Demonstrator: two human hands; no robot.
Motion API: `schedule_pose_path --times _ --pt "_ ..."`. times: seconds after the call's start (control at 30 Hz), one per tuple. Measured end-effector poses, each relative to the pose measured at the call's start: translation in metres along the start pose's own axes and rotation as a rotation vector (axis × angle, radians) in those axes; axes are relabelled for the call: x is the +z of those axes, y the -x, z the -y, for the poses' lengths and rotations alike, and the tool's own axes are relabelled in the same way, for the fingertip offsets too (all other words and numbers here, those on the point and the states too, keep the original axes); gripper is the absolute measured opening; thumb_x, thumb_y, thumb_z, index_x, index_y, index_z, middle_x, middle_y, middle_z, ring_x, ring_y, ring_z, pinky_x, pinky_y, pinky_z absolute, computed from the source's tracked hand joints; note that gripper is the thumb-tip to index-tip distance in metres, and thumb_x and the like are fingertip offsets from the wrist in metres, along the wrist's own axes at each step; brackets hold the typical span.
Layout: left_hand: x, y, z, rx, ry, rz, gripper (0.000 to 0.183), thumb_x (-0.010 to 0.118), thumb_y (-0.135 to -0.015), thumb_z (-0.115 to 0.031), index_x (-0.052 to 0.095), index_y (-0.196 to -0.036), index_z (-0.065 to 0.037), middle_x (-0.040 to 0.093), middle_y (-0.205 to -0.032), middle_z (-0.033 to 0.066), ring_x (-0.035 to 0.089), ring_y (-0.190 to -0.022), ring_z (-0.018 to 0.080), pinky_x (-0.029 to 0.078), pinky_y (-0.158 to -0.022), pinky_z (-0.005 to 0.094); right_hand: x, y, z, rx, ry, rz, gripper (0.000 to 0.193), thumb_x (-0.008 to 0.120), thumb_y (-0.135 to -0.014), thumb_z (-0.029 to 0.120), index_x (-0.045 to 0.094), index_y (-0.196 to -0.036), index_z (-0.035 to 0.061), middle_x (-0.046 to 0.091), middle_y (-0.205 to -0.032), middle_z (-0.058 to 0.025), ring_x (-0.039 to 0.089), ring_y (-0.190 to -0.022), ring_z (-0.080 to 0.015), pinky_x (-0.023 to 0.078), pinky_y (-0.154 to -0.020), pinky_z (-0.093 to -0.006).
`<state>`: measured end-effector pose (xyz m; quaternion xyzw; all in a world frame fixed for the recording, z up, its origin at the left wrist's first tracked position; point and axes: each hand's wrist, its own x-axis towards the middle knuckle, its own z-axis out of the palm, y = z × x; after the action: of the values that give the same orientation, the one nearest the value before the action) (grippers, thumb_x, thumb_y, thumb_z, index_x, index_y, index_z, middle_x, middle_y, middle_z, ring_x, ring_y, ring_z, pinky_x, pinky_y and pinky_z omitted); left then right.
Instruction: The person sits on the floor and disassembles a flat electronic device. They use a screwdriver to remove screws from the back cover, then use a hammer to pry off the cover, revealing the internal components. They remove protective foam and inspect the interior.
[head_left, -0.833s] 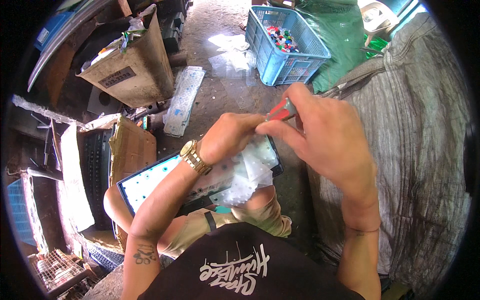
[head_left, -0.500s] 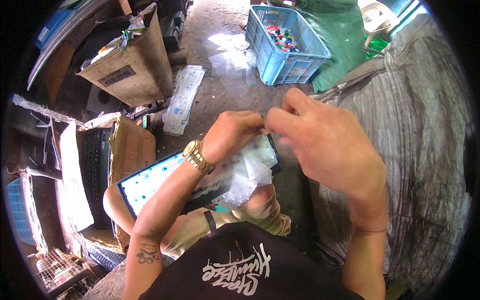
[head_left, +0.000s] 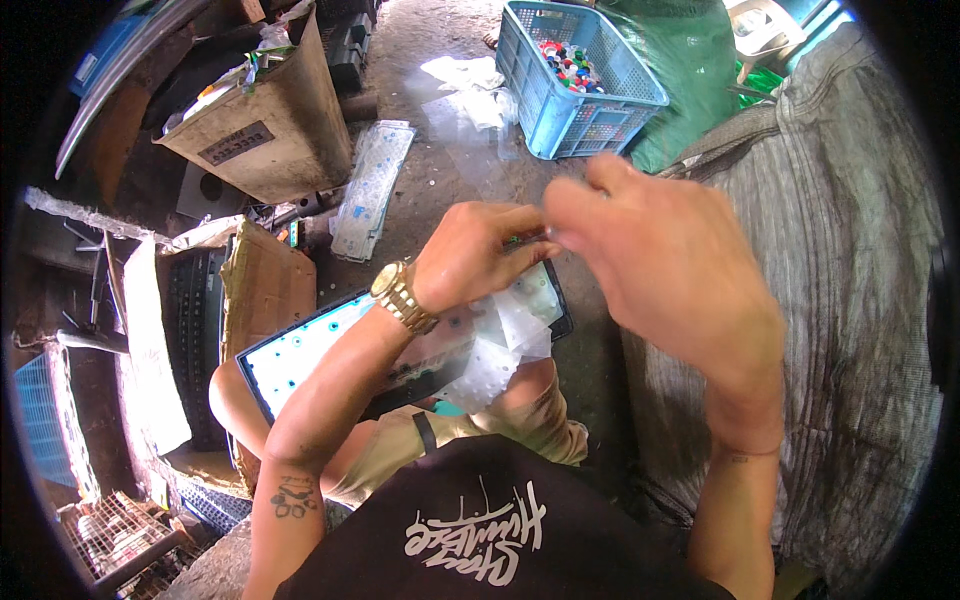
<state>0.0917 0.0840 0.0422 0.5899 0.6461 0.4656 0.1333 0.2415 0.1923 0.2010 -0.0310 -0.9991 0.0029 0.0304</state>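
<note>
A long dark-rimmed panel (head_left: 300, 355) with a white face and blue dots lies across my lap, tilted. Crumpled translucent sheets with dark dots (head_left: 480, 368) spill over its right part. Above its far right end my left hand (head_left: 475, 255), a gold watch on its wrist, is closed in a pinch. My right hand (head_left: 665, 265) is raised just beside it, fingers curled, its fingertips close to those of the left. Whatever sits between the fingers is too small and partly hidden to name. The right hand is slightly blurred.
Ahead stands a blue plastic crate (head_left: 590, 130) with colourful bottle caps. A dirty bin of scrap (head_left: 260, 150) and a cardboard box (head_left: 275, 280) with a black keyboard (head_left: 197, 340) are at left. Dotted sheets (head_left: 372, 190) lie on the floor. A large woven sack (head_left: 830, 300) fills the right.
My right hand has turned slightly and its fingertips have shifted near the left hand's. The left hand's fingers have spread a little at the pinch. The view has shifted slightly.
</note>
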Motion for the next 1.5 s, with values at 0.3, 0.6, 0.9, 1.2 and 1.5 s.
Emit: schedule_pose_path --times 0.3,0.6,0.9,1.2,1.5 --pt "0.001 -0.001 0.000 0.127 -0.327 -0.077 0.023 0.075 -0.080 -0.021 0.067 -0.099 -0.010 0.064 -0.090 0.0087 0.059 -0.087 0.0319 0.048 -0.076 0.0419 0.002 0.002 -0.004 0.011 -0.001 -0.040 0.021 0.072 -0.086 0.014 0.065 -0.106 0.0085 0.065 -0.091 -0.0112 0.066 -0.080 -0.0340 0.053 -0.066 -0.0423" --pt "0.008 0.029 0.012 0.139 -0.663 -0.016 0.013 0.071 -0.082 -0.020 0.066 -0.088 -0.010 0.058 -0.091 0.0041 0.054 -0.091 0.0245 0.043 -0.078 0.0388 -0.014 0.045 -0.034 0.222 -0.518 -0.487 0.022 0.072 -0.087 0.005 0.066 -0.108 0.0028 0.070 -0.098 -0.0065 0.062 -0.075 -0.0114 0.047 -0.059 -0.0251" --pt "0.005 0.031 0.003 -0.041 -0.311 -0.213 0.019 0.071 -0.088 -0.016 0.065 -0.101 -0.004 0.063 -0.096 0.0090 0.062 -0.089 0.0246 0.050 -0.078 0.0359 0.062 0.071 -0.067 0.373 -1.073 -1.182 0.022 0.065 -0.098 0.016 0.064 -0.115 0.0039 0.066 -0.090 -0.0078 0.053 -0.060 -0.0095 0.042 -0.052 -0.0220" --pt "-0.052 0.040 -0.020 -0.542 0.847 -0.252 0.035 0.064 -0.100 -0.025 0.062 -0.122 0.002 0.067 -0.105 0.0048 0.063 -0.088 0.0102 0.052 -0.075 0.0258 0.091 0.071 -0.050 0.529 -1.303 -1.022 0.033 0.065 -0.096 0.025 0.062 -0.122 0.0043 0.060 -0.083 -0.0034 0.051 -0.066 -0.0091 0.048 -0.060 -0.0238" --pt "-0.047 0.057 -0.065 -0.371 0.617 -0.310 0.027 0.057 -0.104 -0.019 0.058 -0.122 0.001 0.066 -0.099 0.0060 0.064 -0.085 0.0106 0.055 -0.068 0.0275 0.091 0.007 0.039 0.081 -0.849 -0.245 0.022 0.081 -0.082 0.012 0.066 -0.094 0.0009 0.057 -0.068 -0.0019 0.049 -0.056 -0.0064 0.038 -0.049 -0.0263"
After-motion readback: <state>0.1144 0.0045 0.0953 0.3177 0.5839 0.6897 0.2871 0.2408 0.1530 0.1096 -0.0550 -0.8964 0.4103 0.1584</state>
